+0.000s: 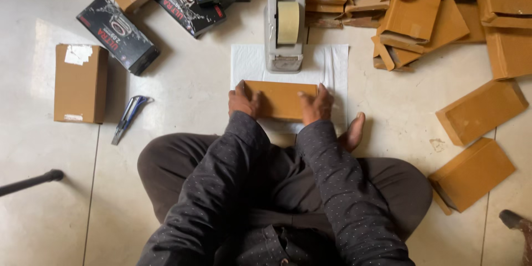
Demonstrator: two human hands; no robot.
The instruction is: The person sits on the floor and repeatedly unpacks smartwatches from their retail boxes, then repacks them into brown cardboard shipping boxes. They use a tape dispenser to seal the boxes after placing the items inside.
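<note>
The person sat cross-legged on the floor (188, 88), both hands on a flat brown box (280, 100) that lay on a white sheet (332, 64) straight ahead of the knees. The left hand (244, 101) pressed down on the box's left end, fingers curled over the edge; the right hand (316, 104) lay on its right end, fingers spread on the top. Neither hand lifted the box: it rested flat on the sheet.

Just beyond the box, touching the sheet's far part, stood a grey tape dispenser (284, 27) with a roll of tan tape. A bare foot (353, 132) showed beside the right hand.

To the left, well apart, lay a blue cutter (128, 115) and a closed carton (80, 83). Black printed boxes (117, 33) were strewn at the upper left. A heap of flat brown boxes (421, 11) filled the upper right, and two more of them (476, 141) lay near the right knee. A dark rod (30, 182) crossed the left edge.
</note>
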